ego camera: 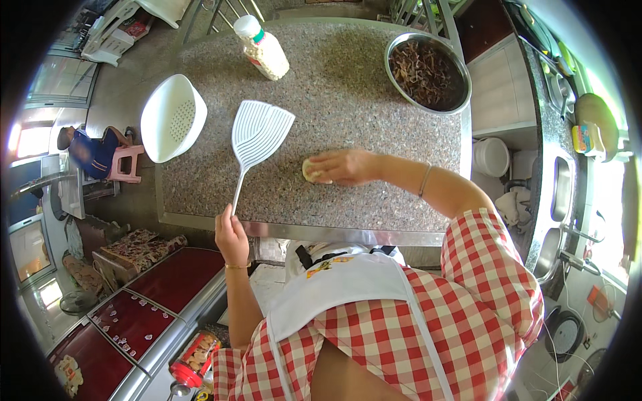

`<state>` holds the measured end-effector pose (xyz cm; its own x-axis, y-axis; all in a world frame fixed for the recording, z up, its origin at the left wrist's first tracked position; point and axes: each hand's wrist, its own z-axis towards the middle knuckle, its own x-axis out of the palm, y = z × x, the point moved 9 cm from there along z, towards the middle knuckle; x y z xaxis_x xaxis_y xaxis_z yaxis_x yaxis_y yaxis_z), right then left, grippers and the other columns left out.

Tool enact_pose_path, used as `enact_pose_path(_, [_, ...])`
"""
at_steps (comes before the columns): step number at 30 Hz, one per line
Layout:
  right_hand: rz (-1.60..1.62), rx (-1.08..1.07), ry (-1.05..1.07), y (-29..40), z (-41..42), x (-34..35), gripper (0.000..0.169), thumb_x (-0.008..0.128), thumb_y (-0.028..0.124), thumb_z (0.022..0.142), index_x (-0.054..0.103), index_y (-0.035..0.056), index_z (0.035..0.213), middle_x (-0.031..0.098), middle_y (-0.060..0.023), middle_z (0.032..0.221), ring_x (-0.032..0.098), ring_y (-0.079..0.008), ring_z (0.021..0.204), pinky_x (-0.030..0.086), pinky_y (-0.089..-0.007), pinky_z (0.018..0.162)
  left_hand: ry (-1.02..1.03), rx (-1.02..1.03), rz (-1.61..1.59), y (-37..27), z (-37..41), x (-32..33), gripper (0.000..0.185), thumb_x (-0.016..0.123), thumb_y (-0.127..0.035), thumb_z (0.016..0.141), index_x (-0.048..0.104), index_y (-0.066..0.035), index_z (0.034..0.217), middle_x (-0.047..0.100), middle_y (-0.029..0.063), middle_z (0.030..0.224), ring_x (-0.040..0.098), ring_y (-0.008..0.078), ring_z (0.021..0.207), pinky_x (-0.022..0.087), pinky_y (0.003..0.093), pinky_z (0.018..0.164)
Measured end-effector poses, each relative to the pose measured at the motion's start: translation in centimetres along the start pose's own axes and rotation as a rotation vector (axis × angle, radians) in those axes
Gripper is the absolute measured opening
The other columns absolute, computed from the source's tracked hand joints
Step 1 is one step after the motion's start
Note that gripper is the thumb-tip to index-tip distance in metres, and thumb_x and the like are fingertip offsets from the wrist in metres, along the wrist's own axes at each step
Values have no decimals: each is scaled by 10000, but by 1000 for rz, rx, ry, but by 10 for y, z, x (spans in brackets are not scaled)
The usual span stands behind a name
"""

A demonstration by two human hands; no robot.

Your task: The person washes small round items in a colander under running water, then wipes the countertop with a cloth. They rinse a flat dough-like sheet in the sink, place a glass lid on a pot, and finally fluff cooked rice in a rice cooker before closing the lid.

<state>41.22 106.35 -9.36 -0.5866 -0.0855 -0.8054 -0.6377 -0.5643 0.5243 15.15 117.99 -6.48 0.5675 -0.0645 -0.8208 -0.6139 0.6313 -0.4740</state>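
My left hand point(232, 238) grips the handle of a white plastic fly swatter point(262, 131) at the table's front edge. Its slatted head is raised and fans out over the left half of the speckled stone tabletop point(331, 130). Farther right, my right hand point(346, 167) is pressed palm down on a pale, wadded cloth or sponge point(312, 171), most of it covered by my fingers. That wad rests on the stone surface; its exact kind cannot be made out.
A white plastic colander point(156, 123) stands at the left edge. Towards the back is a white-capped jar point(276, 59) with pale contents. A steel bowl point(466, 82) of dark brown strips in liquid occupies the back right corner. A person point(98, 150) sits on a pink stool point(125, 163).
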Motion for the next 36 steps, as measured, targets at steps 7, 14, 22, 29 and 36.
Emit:
enact_pose_path(7, [268, 161, -196, 12, -7, -52, 289, 612, -58, 754, 643, 27, 1028, 589, -136, 1214, 542, -302, 1168, 470, -386, 996, 18, 258, -247, -60, 86, 60, 292, 513, -6, 881, 560, -81, 1160, 587, 120, 907, 592, 291, 774, 490, 365, 664])
enact_pose_path(14, [759, 791, -201, -52, -42, -87, 285, 588, 44, 863, 481, 18, 1126, 591, -102, 1039, 575, -191, 950, 501, -323, 839, 91, 586, -305, -178, 125, 96, 518, 700, -290, 800, 507, -126, 1251, 540, 121, 1226, 545, 313, 1086, 424, 433, 927])
enact_pose_path(22, [765, 730, -255, -86, -24, -77, 511, 673, 104, 821, 411, 59, 1257, 587, -145, 1080, 555, -232, 1070, 458, -362, 935, 430, 230, -555, -162, 137, 142, 286, 657, -24, 812, 551, -39, 1078, 658, 112, 965, 660, 198, 882, 538, 299, 765])
enact_pose_path(29, [-217, 575, -55, -66, 22, -45, 451, 698, 282, 792, 522, 197, 1198, 575, -69, 1184, 479, -230, 1159, 378, -433, 998, 252, 236, -307, -74, 112, 91, 275, 708, -80, 769, 590, -26, 1011, 643, 128, 1044, 646, 244, 881, 508, 321, 735])
enact_pose_path(36, [-381, 377, 36, -43, 77, -14, 377, 625, 214, 813, 610, 215, 1190, 548, 20, 1140, 439, -208, 1124, 345, -414, 934, 242, 424, 154, -69, 78, 79, 377, 595, -76, 803, 566, -109, 1177, 604, 56, 1100, 573, 253, 985, 395, 414, 872])
